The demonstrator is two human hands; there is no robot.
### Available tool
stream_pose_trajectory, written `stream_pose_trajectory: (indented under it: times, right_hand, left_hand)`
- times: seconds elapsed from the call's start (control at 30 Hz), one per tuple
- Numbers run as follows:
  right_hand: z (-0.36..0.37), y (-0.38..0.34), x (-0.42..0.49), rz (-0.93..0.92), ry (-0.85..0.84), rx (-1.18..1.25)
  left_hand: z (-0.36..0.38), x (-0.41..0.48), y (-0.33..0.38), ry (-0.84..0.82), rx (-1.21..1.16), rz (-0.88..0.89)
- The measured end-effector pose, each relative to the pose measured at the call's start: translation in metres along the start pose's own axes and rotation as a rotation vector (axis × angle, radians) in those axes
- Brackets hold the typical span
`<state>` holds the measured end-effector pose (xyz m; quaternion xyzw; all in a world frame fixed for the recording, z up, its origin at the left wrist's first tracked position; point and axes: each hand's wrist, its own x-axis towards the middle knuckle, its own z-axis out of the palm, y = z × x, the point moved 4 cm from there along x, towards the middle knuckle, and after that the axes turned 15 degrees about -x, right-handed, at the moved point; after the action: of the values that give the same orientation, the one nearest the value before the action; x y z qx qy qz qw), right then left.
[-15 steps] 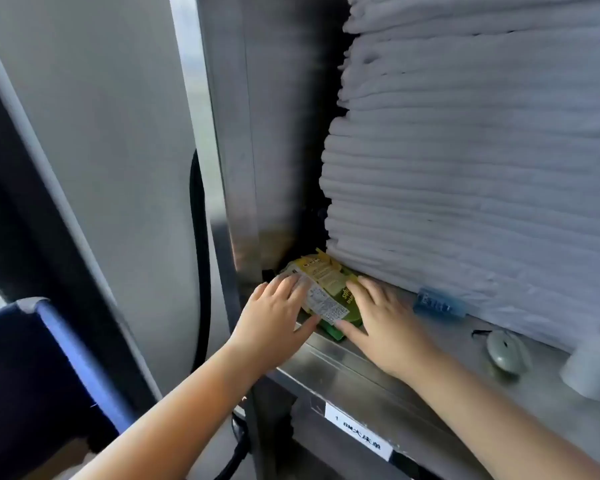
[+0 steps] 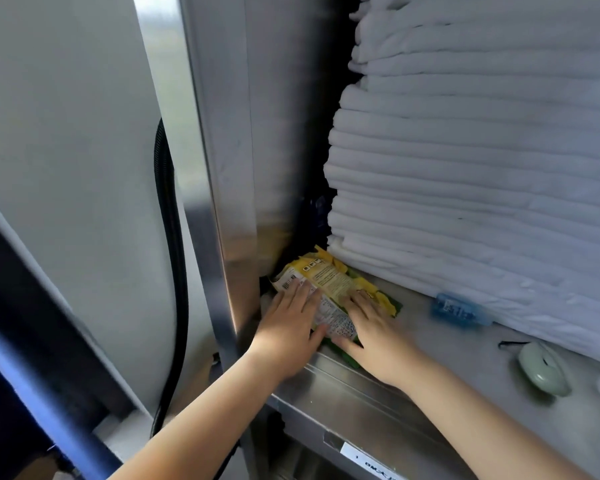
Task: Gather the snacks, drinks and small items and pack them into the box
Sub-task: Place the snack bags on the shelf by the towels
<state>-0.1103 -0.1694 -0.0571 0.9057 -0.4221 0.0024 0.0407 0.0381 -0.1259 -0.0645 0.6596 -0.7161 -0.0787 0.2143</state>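
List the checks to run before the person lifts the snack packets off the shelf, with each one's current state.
1. Both hands on snack packets: ok; left hand and right hand lie flat on top.
2. Fingers curled round them: not ok; straight.
3. Packets free of linen stack: cannot tell; far corner reaches its base.
4. Blue bottle out of the way: ok; lies apart, to the right.
5. Box in sight: not ok; not in view.

A linen store, likely hotel housekeeping: a tall stack of folded white sheets (image 2: 465, 168) fills a stainless-steel shelf (image 2: 361, 393), whose front edge carries a white printed label (image 2: 371, 460).
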Motion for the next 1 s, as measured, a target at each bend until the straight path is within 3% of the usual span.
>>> stream_pose_trajectory:
  times: [0.6,1.0]
  right_hand:
    - [0.018,0.009,-0.009,0.005,-0.027,-0.008]
    - [0.013,0.035,-0.064,-0.050,-0.106,0.024]
  left_hand:
    - [0.016,-0.007,0.000,-0.051,0.064,0.041]
    - [0.019,-0.042,0.053,-0.038,0.153,0.116]
